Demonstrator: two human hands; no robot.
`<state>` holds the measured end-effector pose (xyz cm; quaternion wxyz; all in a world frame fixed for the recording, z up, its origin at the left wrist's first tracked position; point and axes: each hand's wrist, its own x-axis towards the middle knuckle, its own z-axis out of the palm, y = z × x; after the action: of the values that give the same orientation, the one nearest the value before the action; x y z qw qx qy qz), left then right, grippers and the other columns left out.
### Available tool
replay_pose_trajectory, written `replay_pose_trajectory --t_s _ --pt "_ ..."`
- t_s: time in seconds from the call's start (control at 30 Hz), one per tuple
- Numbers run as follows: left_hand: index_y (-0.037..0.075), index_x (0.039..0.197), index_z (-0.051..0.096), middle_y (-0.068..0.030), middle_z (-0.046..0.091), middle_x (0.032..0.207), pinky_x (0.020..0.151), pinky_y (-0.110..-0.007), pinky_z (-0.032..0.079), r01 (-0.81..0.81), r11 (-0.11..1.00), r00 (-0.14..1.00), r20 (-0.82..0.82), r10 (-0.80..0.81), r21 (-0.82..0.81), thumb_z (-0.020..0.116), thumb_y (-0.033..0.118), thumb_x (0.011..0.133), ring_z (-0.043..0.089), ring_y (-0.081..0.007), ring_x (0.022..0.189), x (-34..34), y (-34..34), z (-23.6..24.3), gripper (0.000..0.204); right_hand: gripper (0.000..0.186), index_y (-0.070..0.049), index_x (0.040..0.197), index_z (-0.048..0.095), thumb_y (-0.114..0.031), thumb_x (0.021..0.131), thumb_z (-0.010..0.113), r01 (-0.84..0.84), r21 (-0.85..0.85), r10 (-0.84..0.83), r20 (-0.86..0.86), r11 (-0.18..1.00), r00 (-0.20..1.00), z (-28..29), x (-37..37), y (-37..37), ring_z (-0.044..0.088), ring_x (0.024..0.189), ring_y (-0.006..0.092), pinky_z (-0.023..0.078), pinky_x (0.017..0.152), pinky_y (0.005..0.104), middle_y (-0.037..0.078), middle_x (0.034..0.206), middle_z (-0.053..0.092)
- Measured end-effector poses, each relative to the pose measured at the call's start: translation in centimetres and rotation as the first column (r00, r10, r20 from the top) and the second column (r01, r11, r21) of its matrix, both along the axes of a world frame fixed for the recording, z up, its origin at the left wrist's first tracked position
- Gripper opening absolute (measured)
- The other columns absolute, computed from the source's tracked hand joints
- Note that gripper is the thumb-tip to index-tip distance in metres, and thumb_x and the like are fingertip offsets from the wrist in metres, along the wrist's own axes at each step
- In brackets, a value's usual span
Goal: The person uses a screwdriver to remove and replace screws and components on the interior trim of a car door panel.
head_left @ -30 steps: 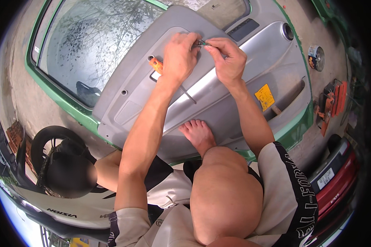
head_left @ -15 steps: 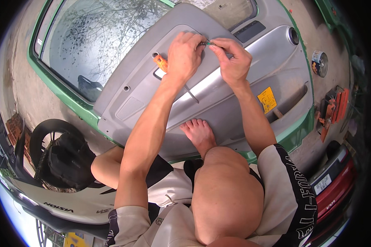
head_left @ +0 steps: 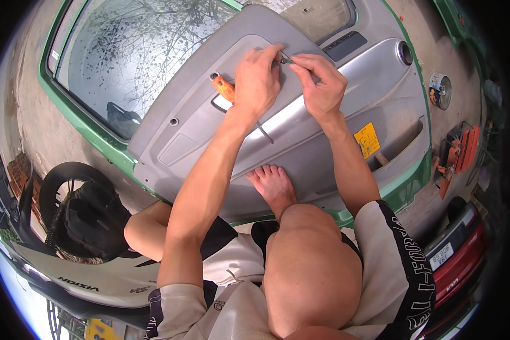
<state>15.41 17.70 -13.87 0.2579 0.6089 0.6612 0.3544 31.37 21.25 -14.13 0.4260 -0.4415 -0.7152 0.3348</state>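
Observation:
A grey door trim panel (head_left: pixel 195 122) lies on a green car door (head_left: pixel 90 122). Above its far part, my left hand (head_left: pixel 258 82) and my right hand (head_left: pixel 324 88) meet fingertip to fingertip. Between them is a small thin dark piece (head_left: pixel 286 59) with a bit of green, too small to name. My right thumb and index finger pinch its one end; my left fingers are bent around the other. Beneath my left hand lies a screwdriver with an orange handle (head_left: pixel 224 89), its metal shaft showing beyond my wrist. My bare foot (head_left: pixel 273 182) rests on the panel.
A yellow card (head_left: pixel 367 140) sits by the door pocket. To the right on the concrete stand a round can (head_left: pixel 440 90) and an orange-red tool box (head_left: pixel 462 150). A motorbike (head_left: pixel 90 221) is at the left, a red vehicle (head_left: pixel 464 255) at the lower right.
My left index finger has lifted and straightened a little, and the small piece between my hands has tilted. My right hand has barely moved.

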Motion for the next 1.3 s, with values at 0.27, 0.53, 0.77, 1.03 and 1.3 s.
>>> replay_pose_trajectory --t_s 0.27,0.53,0.77,1.03,1.3 --pt "-0.005 0.14 0.06 -0.018 0.076 0.121 0.098 -0.035 0.056 -0.082 0.903 0.832 0.47 0.296 -0.423 0.051 -0.006 0.097 0.073 -0.0224 0.11 0.0 -0.2 1.8 0.044 0.014 0.001 0.101 0.077 0.006 0.088 0.079 0.028 -0.061 -0.031 -0.052 0.998 0.998 -0.5 0.0 0.4 0.072 0.082 0.0155 0.059 0.069 0.0282 0.01 0.098 0.078" --pt "-0.015 0.146 0.044 -0.0287 0.063 0.137 0.109 -0.039 0.051 -0.019 0.797 0.158 0.786 0.598 -0.603 0.051 0.002 0.104 0.066 -0.0311 0.122 0.1 -1.0 3.2 0.046 0.014 0.001 0.102 0.076 0.008 0.09 0.077 -0.035 -0.006 0.035 0.02 0.999 0.999 -0.1 0.5 0.7 0.072 0.086 0.0155 0.059 0.073 0.0278 0.01 0.1 0.078" --pt "-0.01 0.15 0.042 -0.0279 0.061 0.141 0.114 -0.039 0.047 -0.083 0.779 -0.092 0.783 0.615 -0.621 0.053 0.005 0.106 0.062 -0.0301 0.128 2.7 -2.6 3.2 0.048 0.013 0.001 0.096 0.074 0.008 0.086 0.076 -0.163 0.043 0.16 0.073 0.986 0.984 0.2 0.8 1.0 0.075 0.087 0.0245 0.06 0.074 0.0325 0.012 0.099 0.077" --pt "-0.011 0.149 0.042 -0.025 0.062 0.142 0.111 -0.039 0.048 -0.171 0.765 0.123 0.757 0.642 -0.621 0.049 0.004 0.106 0.063 -0.0274 0.127 2.3 -3.0 2.5 0.046 0.014 0.0 0.097 0.073 0.008 0.086 0.076 -0.221 0.071 0.211 0.124 0.973 0.969 0.3 0.9 1.5 0.074 0.084 0.0251 0.06 0.073 0.0322 0.012 0.099 0.077" --pt "-0.009 0.147 0.045 -0.022 0.064 0.143 0.112 -0.038 0.047 -0.176 0.804 0.26 0.761 0.594 -0.568 0.05 0.005 0.105 0.061 -0.027 0.131 2.2 -3.0 2.4 0.044 0.011 -0.002 0.096 0.072 0.005 0.088 0.077 -0.082 -0.021 0.082 0.019 0.996 0.996 -0.3 0.4 1.1 0.073 0.079 0.0245 0.058 0.068 0.0332 0.011 0.096 0.076"
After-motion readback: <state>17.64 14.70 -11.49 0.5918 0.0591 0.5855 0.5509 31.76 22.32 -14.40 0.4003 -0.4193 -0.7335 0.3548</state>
